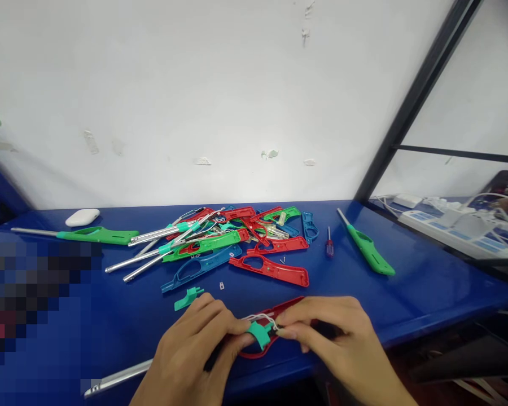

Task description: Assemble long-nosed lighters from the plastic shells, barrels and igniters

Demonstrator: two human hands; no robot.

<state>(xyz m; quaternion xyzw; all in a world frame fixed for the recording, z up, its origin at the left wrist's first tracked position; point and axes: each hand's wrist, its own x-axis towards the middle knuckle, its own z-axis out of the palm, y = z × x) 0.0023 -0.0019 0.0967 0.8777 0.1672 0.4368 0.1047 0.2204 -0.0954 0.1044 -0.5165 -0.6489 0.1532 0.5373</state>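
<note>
Left hand point(195, 349) grip pinches teal trigger point(260, 334). Right hand point(338, 338) grip pinches red lighter shell point(285, 307), just in front of parts pile point(237, 242). Likely light, stiff, thin plastic; hold by shell edges.

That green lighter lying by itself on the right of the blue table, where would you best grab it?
Take the green handle from above, fingers pinching across its narrow sides. It is the thick part and lies flat with bare table either side; the thin metal tube looks likely to slip.
</note>
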